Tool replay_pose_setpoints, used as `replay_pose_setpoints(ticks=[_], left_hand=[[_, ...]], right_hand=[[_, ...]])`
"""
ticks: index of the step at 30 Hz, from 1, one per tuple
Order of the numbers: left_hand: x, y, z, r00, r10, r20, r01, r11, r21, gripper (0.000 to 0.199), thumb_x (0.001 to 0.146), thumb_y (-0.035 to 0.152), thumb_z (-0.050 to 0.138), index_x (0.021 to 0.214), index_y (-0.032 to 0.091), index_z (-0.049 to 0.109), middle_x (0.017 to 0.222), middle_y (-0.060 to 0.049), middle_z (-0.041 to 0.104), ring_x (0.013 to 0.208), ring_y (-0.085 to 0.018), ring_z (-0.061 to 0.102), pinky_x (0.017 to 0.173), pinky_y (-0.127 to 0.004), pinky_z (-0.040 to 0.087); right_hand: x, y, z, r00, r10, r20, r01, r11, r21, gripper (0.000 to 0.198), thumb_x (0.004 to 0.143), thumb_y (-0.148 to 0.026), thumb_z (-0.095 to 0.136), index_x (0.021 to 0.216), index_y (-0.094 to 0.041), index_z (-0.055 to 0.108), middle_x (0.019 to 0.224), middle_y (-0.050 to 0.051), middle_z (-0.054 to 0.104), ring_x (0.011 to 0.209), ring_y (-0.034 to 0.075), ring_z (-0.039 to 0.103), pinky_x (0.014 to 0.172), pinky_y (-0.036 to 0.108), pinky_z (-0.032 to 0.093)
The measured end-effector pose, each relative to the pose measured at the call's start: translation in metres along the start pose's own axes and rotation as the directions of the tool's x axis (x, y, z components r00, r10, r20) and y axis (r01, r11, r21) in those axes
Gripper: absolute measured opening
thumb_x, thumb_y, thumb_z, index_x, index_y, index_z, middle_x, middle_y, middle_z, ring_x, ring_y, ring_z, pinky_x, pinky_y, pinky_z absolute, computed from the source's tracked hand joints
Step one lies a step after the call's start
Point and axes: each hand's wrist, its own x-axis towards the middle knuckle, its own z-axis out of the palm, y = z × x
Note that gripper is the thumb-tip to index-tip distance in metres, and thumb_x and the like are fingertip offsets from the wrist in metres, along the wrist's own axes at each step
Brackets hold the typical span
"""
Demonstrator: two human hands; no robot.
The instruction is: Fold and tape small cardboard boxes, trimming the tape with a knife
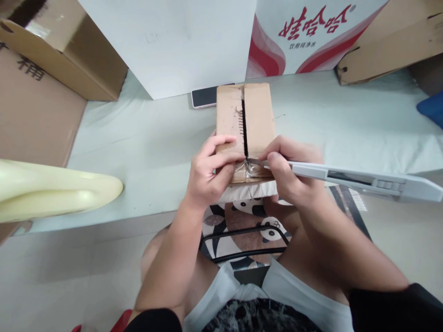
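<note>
A small brown cardboard box (258, 117) lies near the front edge of the covered table, with a dark slit down the middle of its top. Clear tape (254, 171) shows at the near end of that seam. My right hand (294, 170) is closed round a white utility knife (349, 179), whose blade tip touches the seam by the tape. Around the box's near left side, my left hand (212, 168) grips it, fingertips on the top close to the blade.
Behind the box lies a phone (204, 97). A large white carton (194, 41) and a red-and-white carton (308, 41) stand at the back. Brown cardboard boxes (100, 64) flank them. A pale yellow object (58, 189) juts in from the left, and something blue (432, 109) sits far right.
</note>
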Motion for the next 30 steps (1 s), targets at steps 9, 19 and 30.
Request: replay_pose_setpoints(ticks=[9, 19, 30], left_hand=[[-0.0005, 0.0016, 0.0023, 0.998, 0.016, -0.063, -0.015, 0.999, 0.03, 0.022, 0.097, 0.024, 0.059, 0.097, 0.021, 0.081, 0.127, -0.009, 0.071, 0.115, -0.024, 0.069, 0.102, -0.041, 0.059], [-0.0009, 0.0038, 0.0032, 0.998, -0.017, -0.068, 0.017, 1.0, 0.001, 0.023, 0.097, 0.022, 0.058, 0.098, 0.022, 0.081, 0.126, -0.008, 0.072, 0.116, -0.024, 0.07, 0.103, -0.041, 0.059], [-0.0008, 0.0045, 0.0029, 0.998, -0.043, -0.055, 0.044, 0.999, 0.018, 0.025, 0.097, 0.023, 0.056, 0.098, 0.022, 0.081, 0.127, -0.008, 0.072, 0.118, -0.025, 0.069, 0.109, -0.046, 0.057]], right_hand=[[-0.0001, -0.0037, -0.0007, 1.0, 0.001, 0.023, 0.0, 0.999, -0.04, 0.02, 0.089, -0.018, 0.049, 0.07, -0.021, 0.053, 0.057, -0.003, 0.053, 0.049, 0.009, 0.045, 0.051, 0.025, 0.037], [0.0007, -0.0043, 0.0035, 0.999, 0.029, 0.034, -0.025, 0.994, -0.106, 0.02, 0.089, -0.024, 0.052, 0.07, -0.021, 0.054, 0.057, -0.002, 0.055, 0.05, 0.01, 0.048, 0.05, 0.025, 0.036], [-0.0018, -0.0004, 0.0021, 0.998, 0.029, -0.049, -0.031, 0.999, -0.045, 0.021, 0.09, -0.024, 0.049, 0.07, -0.023, 0.056, 0.054, -0.002, 0.053, 0.047, 0.011, 0.043, 0.05, 0.027, 0.038]])
